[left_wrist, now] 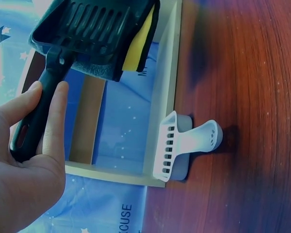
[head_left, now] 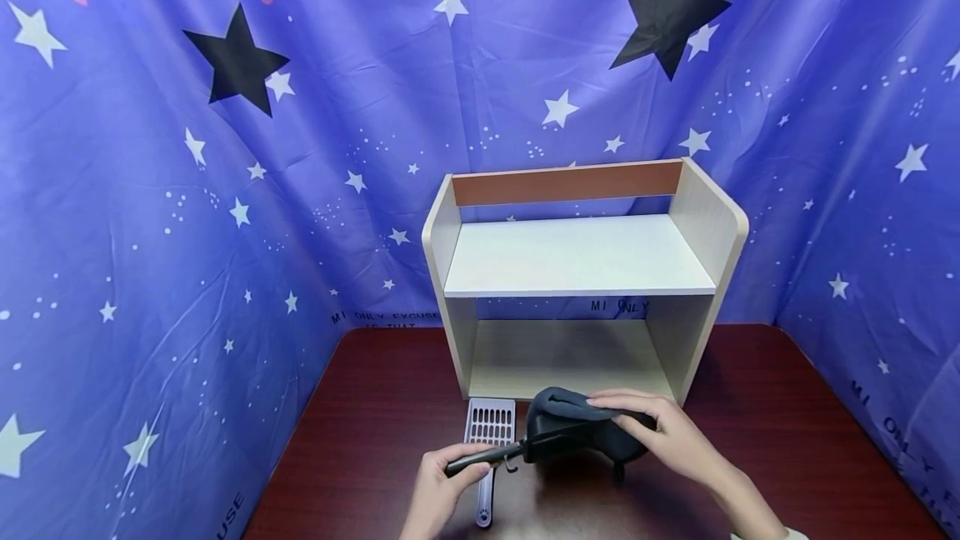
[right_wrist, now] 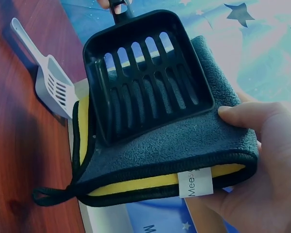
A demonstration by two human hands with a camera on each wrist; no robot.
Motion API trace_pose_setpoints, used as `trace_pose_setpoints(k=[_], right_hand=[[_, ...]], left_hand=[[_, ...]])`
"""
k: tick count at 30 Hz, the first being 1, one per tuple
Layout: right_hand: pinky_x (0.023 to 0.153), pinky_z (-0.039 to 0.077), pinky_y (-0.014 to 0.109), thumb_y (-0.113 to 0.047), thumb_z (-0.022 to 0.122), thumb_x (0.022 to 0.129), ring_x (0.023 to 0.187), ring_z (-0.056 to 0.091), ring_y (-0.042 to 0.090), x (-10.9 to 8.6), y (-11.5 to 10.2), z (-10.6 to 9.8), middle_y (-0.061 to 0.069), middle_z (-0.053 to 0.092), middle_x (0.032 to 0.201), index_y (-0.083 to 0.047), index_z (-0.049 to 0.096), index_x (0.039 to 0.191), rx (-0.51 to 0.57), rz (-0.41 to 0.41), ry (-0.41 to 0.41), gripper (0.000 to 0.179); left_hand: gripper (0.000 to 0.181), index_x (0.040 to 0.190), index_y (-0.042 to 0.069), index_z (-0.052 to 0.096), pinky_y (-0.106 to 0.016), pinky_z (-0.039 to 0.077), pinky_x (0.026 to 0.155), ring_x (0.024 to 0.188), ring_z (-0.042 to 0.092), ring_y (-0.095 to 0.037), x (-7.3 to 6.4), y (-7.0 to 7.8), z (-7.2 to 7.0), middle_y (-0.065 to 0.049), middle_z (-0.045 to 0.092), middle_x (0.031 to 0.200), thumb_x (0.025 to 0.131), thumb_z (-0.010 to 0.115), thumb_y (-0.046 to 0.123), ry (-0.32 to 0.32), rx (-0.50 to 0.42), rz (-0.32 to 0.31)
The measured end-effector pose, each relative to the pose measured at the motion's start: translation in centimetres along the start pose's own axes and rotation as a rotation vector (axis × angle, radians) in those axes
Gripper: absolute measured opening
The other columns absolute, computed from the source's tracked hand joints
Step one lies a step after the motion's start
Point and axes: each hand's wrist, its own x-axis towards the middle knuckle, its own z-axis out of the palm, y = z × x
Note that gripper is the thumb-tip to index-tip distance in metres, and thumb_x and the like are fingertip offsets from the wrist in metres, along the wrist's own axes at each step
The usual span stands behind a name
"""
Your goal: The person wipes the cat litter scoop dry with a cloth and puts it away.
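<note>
My left hand (head_left: 435,490) pinches the handle of a black slotted litter scoop (head_left: 558,443), raised above the table. Folded behind and around the scoop's head is a dark grey towel (right_wrist: 174,141) with a yellow inner side, black edging, a hanging loop and a white label. My right hand (right_wrist: 276,150) holds this towel, thumb on the near face beside the scoop's rim, the other fingers behind it. A second litter scoop (left_wrist: 199,138), pale grey-white with a slotted head, lies on the table to the left of the towel, its handle toward me.
A two-tier wooden shelf (head_left: 577,257) stands at the back of the dark red-brown table (head_left: 360,423), directly behind the pale scoop. Blue curtains with stars (head_left: 225,232) surround the table on the left, back and right.
</note>
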Motion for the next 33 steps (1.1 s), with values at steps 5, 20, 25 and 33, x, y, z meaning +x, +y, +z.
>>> trace_pose_setpoints(k=[5, 20, 25, 33], right_hand=[[0.102, 0.041, 0.006, 0.001, 0.061, 0.095, 0.122, 0.059, -0.002, -0.4, 0.3, -0.1, -0.001, 0.072, 0.124, -0.018, 0.069, 0.125, 0.004, 0.011, 0.012, 0.037], [0.074, 0.054, 0.019, -0.005, 0.055, 0.101, 0.097, 0.065, -0.002, -0.9, 0.5, -0.3, 0.0, 0.071, 0.122, -0.012, 0.064, 0.13, 0.164, 0.17, 0.019, 0.032], [0.078, 0.054, 0.019, -0.008, 0.053, 0.102, 0.101, 0.064, -0.001, 0.1, 0.7, -0.4, 0.004, 0.069, 0.124, -0.012, 0.063, 0.131, 0.209, 0.203, -0.01, 0.03], [0.087, 0.052, 0.017, -0.007, 0.054, 0.101, 0.108, 0.062, 0.0, 2.0, 0.7, -0.2, 0.007, 0.068, 0.125, -0.014, 0.063, 0.13, 0.234, 0.142, -0.088, 0.031]], left_hand=[[0.023, 0.105, -0.003, 0.075, -0.015, 0.056, 0.076, 0.086, 0.069, 0.001, 0.0, 0.0, -0.3, -0.02, 0.076, 0.102, 0.083, 0.075, 0.004, 0.025, 0.002, 0.032], [0.027, 0.11, -0.007, 0.072, -0.016, 0.056, 0.077, 0.086, 0.068, 0.002, 0.1, 0.4, -0.8, -0.024, 0.074, 0.104, 0.085, 0.074, 0.003, -0.045, -0.03, -0.027], [0.029, 0.112, -0.008, 0.071, -0.016, 0.056, 0.082, 0.09, 0.069, 0.0, 0.3, 0.6, -0.5, -0.025, 0.073, 0.105, 0.086, 0.074, 0.004, -0.109, -0.031, -0.017], [0.027, 0.111, -0.008, 0.071, -0.014, 0.055, 0.08, 0.088, 0.066, 0.004, 0.6, 0.8, -0.1, -0.026, 0.072, 0.108, 0.086, 0.073, 0.002, -0.178, -0.029, 0.004]])
